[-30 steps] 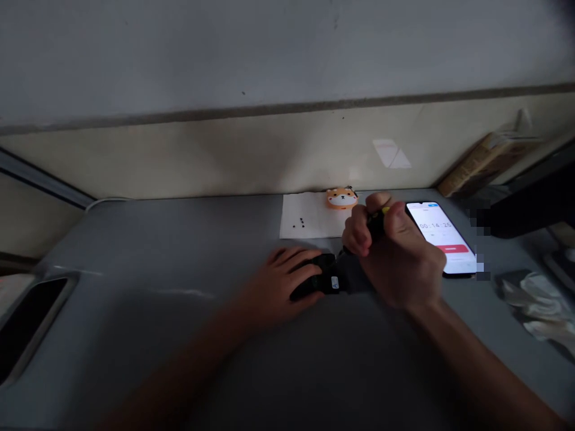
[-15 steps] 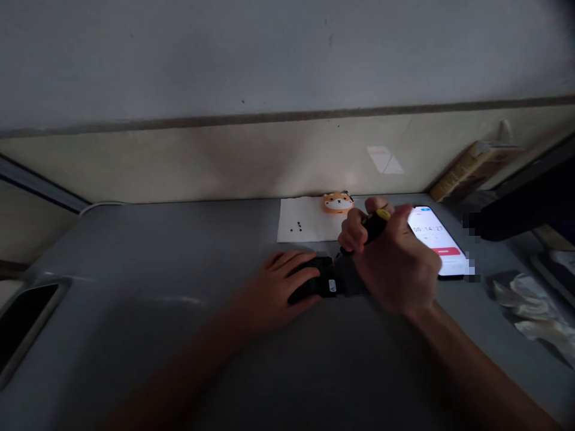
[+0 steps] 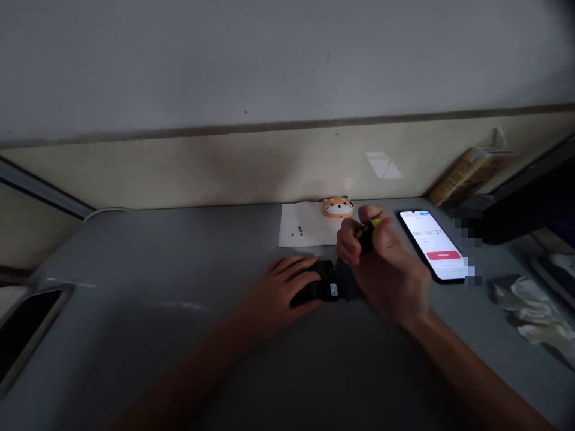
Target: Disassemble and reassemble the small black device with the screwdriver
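My left hand lies over a flat black device on the desk, its fingers pressing the device down. A small pale label with a letter shows near the device's right side. My right hand is wrapped round the black and yellow handle of a screwdriver. The screwdriver slants down to the left, with its thin shaft reaching the device's upper right part. Its exact tip is too dim to make out. Several tiny black screws lie on a white sheet of paper behind the device.
An orange animal-faced case sits on the paper's back right. To the right, a phone shows a timer. Crumpled tissue lies farther right, a box leans against the wall, and a dark framed object is at the left.
My right hand has turned slightly with the screwdriver and moved a little to the left, uncovering more of the phone. My left hand stays on the device. The view has shifted slightly.
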`<move>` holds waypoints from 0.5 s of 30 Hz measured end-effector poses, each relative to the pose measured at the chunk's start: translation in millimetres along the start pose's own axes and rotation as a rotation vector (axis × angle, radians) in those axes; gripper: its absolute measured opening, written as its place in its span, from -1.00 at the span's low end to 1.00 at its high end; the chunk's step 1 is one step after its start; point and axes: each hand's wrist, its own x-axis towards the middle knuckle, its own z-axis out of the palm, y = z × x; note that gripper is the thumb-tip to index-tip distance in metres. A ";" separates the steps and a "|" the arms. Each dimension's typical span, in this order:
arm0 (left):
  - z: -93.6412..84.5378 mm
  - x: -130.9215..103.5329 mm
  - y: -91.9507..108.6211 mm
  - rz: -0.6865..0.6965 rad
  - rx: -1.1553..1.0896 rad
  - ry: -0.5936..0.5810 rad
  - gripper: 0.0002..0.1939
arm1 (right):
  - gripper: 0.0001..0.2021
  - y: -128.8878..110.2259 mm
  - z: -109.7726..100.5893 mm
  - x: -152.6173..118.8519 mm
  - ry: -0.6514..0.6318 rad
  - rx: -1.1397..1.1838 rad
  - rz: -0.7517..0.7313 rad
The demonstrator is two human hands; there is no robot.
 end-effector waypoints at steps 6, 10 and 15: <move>-2.4 0.3 0.2 -0.009 -0.019 -0.021 -0.69 | -0.69 -4.0 -4.6 6.4 -0.023 -0.105 0.006; -1.8 -0.3 0.3 0.006 -0.020 -0.002 -0.68 | -0.59 -2.8 -1.0 4.4 0.005 -0.075 -0.014; 1.0 -0.1 -1.1 0.004 -0.032 0.014 -0.68 | -0.70 0.1 0.8 -1.6 -0.026 0.020 0.021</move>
